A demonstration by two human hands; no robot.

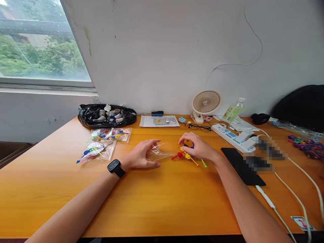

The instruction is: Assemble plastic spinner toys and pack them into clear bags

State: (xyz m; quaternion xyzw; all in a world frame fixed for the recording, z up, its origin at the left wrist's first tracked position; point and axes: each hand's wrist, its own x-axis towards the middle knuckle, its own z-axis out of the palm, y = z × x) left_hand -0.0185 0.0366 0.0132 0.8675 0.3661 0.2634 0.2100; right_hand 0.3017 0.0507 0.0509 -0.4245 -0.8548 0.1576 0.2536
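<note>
Mid-table, hands (172,152) amid open wood (162,202)

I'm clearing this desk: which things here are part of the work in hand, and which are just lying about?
In use: clear bag under left hand; coloured sticks under right hand; filled bags.
Lying about: fan, glasses, power strip, phone, screwdriver.

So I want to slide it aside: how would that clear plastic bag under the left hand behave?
The clear plastic bag looks thin and crinkled, so probably floppy and light. Under the left hand, it would likely bunch rather than slide.
</note>
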